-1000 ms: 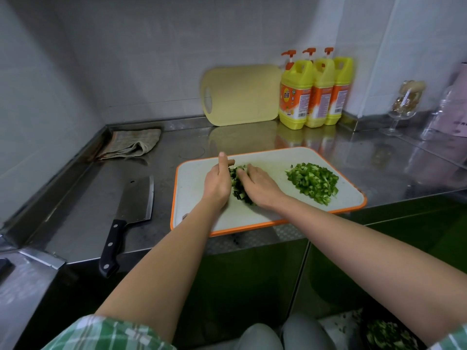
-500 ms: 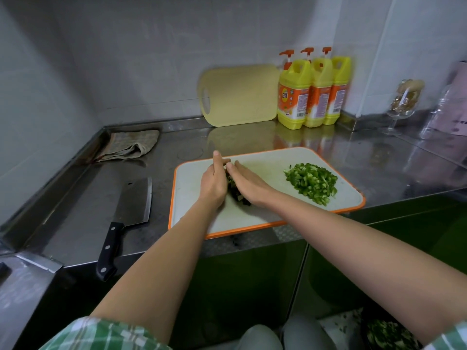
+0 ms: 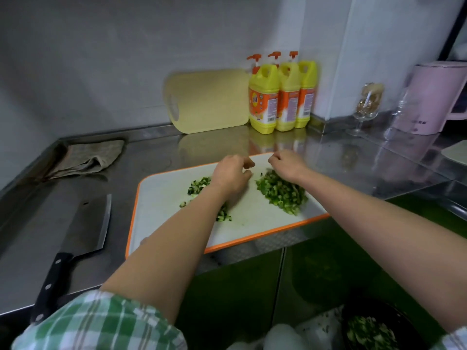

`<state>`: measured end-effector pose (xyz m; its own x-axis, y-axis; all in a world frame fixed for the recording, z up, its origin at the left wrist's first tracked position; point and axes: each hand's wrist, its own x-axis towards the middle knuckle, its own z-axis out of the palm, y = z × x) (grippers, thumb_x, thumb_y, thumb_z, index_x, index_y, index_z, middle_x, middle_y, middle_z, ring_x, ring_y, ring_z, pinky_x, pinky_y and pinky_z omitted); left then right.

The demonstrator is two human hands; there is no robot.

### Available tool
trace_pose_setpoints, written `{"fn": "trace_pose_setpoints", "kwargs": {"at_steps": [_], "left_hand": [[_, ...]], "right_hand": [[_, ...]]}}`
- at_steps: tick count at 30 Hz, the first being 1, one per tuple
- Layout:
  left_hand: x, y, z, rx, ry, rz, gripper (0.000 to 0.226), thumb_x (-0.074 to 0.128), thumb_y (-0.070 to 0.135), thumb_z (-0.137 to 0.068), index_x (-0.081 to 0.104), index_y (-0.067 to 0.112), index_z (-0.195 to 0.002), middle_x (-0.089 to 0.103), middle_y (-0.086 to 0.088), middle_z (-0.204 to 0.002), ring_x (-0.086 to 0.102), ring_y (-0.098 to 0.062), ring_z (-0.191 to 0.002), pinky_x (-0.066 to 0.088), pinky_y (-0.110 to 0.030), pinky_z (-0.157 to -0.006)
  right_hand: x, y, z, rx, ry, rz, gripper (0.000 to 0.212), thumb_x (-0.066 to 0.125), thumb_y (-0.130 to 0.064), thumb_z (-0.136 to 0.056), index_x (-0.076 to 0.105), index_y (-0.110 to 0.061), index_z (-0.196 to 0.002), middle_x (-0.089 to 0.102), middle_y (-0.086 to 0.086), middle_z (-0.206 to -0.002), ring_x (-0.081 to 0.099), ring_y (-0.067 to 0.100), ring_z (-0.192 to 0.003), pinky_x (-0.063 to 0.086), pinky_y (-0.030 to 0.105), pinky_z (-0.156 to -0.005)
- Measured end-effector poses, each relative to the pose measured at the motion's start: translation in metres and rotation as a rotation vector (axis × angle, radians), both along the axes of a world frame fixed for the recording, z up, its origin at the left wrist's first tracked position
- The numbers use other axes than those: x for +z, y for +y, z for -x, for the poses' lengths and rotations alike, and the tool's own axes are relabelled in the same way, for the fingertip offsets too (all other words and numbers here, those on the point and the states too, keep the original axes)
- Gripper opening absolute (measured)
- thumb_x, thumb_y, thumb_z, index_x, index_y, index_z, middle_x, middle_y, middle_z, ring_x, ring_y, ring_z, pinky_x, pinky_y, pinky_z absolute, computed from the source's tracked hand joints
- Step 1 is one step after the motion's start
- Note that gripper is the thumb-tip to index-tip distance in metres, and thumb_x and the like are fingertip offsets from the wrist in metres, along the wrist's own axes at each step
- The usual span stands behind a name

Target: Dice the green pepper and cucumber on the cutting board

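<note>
A white cutting board with an orange rim (image 3: 174, 231) lies on the steel counter. On its left half sits a heap of diced cucumber (image 3: 199, 186), dark-skinned and partly hidden under my left forearm. A brighter heap of diced green pepper (image 3: 281, 194) sits on the right half. My left hand (image 3: 231, 174) hovers between the two heaps, fingers loosely curled and nothing visible in them. My right hand (image 3: 288, 164) is over the far edge of the pepper heap, fingers also loosely curled with nothing seen in them.
A cleaver (image 3: 87, 221) with a black handle lies on the counter left of the board. A folded cloth (image 3: 87, 157) sits far left. A yellow board (image 3: 209, 101), three detergent bottles (image 3: 280, 97), a glass (image 3: 366, 107) and a pink kettle (image 3: 429, 97) line the back. A bowl of green scraps (image 3: 369, 332) is below.
My hands were pressed flat against both sides of the cucumber heap. They have come apart and moved to the far right of it, fingers now loosely curled. The head view shifted.
</note>
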<state>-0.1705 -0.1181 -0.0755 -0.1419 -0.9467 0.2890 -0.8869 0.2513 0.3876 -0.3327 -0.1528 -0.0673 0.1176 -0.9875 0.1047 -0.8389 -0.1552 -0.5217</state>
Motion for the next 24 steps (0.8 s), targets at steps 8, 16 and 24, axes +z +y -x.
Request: {"fn": "trace_pose_setpoints", "kwargs": {"at_steps": [8,16,24], "left_hand": [[-0.011,-0.030,0.030,-0.054,-0.246,-0.053,0.034,0.058,0.011,-0.091,0.068,0.022,-0.121,0.065,-0.012,-0.116,0.059,-0.030,-0.108,0.043,-0.032,-0.085],[-0.005,-0.034,0.035,0.036,-0.279,-0.030,0.026,0.062,0.006,-0.079,0.075,0.020,-0.097,0.071,-0.013,-0.098,0.064,-0.035,-0.094,0.041,-0.030,-0.072],[-0.003,-0.010,0.005,0.175,-0.365,0.062,0.021,0.052,0.014,-0.088,0.069,0.011,-0.100,0.068,-0.014,-0.102,0.061,-0.036,-0.094,0.043,-0.035,-0.069]], "right_hand": [[-0.008,-0.005,0.014,0.006,-0.080,-0.088,0.054,0.019,-0.030,-0.107,0.058,0.000,-0.128,0.053,0.023,-0.137,0.049,0.036,-0.124,0.039,0.036,-0.102],[-0.009,-0.007,0.017,0.014,-0.152,-0.140,0.064,0.014,-0.039,-0.106,0.059,0.001,-0.128,0.055,0.022,-0.136,0.049,0.034,-0.125,0.036,0.036,-0.107],[-0.018,0.005,0.020,0.055,-0.260,-0.120,0.063,0.015,-0.045,-0.105,0.048,-0.006,-0.141,0.046,0.017,-0.146,0.041,0.031,-0.136,0.029,0.039,-0.114]]}}
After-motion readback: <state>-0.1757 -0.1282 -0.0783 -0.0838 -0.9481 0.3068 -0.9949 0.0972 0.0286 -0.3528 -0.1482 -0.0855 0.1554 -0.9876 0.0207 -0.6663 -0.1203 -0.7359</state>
